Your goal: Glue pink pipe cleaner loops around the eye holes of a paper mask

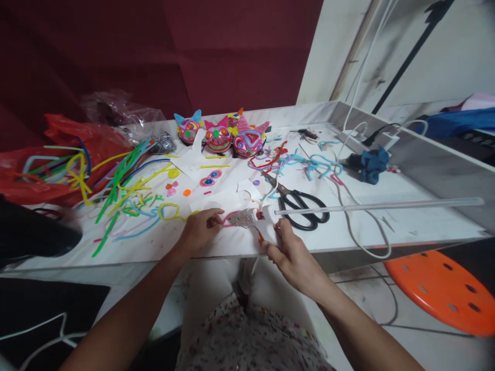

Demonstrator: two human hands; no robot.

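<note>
My right hand (288,252) is wrapped round the handle of a white hot glue gun (266,221), close to the front edge of the table. A long clear glue stick (379,206) sticks out of its back, towards the right. The gun's front end points left at my left hand (201,231). There, the thumb and fingers are closed on a pink pipe cleaner (228,217), curved beside the nozzle. Just behind the gun lie black-handled scissors (305,206). Whether the nozzle touches the pipe cleaner I cannot tell.
Several colourful animal heads (218,135) stand at the back. Loose pipe cleaners (127,175) and a red plastic bag (83,139) cover the left. A grey cable (350,234) loops across the right, near a power strip (358,141). An orange stool (444,293) stands below right.
</note>
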